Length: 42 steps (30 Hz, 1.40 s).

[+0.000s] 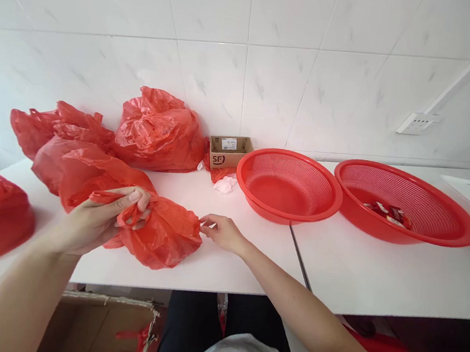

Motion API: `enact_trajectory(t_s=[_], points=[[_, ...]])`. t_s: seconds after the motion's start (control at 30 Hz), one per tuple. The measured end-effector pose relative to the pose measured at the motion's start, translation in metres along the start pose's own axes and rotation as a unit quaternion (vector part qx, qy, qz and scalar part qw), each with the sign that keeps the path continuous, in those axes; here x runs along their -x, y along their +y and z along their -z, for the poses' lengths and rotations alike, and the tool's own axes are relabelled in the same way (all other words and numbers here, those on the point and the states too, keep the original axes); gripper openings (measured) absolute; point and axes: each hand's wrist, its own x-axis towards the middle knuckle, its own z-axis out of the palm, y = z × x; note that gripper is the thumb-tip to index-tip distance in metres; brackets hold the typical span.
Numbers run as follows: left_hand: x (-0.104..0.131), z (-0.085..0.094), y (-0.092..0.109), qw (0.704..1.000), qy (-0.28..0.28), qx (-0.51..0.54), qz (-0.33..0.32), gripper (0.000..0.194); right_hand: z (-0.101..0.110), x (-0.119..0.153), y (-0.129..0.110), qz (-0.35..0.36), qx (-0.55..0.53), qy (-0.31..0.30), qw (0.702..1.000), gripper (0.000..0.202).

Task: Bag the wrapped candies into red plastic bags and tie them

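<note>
A filled red plastic bag [170,236] with a twisted neck lies at the front of the white table. My left hand [115,214] is closed around its gathered top, with a loop of plastic sticking out between the fingers. At the bag's right end, my right hand [223,232] pinches the edge with bent fingers; the contact is small and partly hidden. What the bag contains does not show through clearly. Right behind it, more red plastic bags [88,172] lie against one another.
A large red bag [159,134] stands by the wall beside a small cardboard box [228,156] and crumpled tissue [225,184]. Two red colanders [285,217] [380,228] stand right; the farther one holds small packets [390,213]. Below the table is an open carton [93,323].
</note>
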Motion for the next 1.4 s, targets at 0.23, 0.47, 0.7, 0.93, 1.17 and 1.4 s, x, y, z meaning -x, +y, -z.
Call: enact_trajectory(t_s=[0.23,0.47,0.7,0.93,1.17,1.4], points=[[0.01,0.008,-0.01,0.999,0.019,0.016,0.02,0.031,-0.006,-0.005,0.0,0.014,-0.039,0.031,0.999,0.013],[0.014,0.02,-0.023,1.0,0.021,0.009,0.012,0.031,-0.012,-0.01,-0.003,-0.008,-0.089,0.018,0.996,0.01],[0.018,0.027,-0.029,0.997,0.046,-0.046,0.03,0.036,0.044,0.004,0.015,-0.042,-0.104,0.064,0.992,0.027],[0.011,0.008,-0.032,0.993,0.025,-0.112,0.038,0.036,0.048,0.02,0.037,-0.054,-0.01,0.145,0.988,0.026],[-0.012,-0.028,-0.013,0.966,-0.084,-0.238,-0.062,0.019,0.032,0.034,-0.054,0.226,0.042,0.114,0.966,0.03],[-0.023,-0.048,-0.015,0.918,-0.096,-0.346,-0.171,0.042,0.013,0.025,-0.07,0.175,-0.11,0.006,0.978,0.036]])
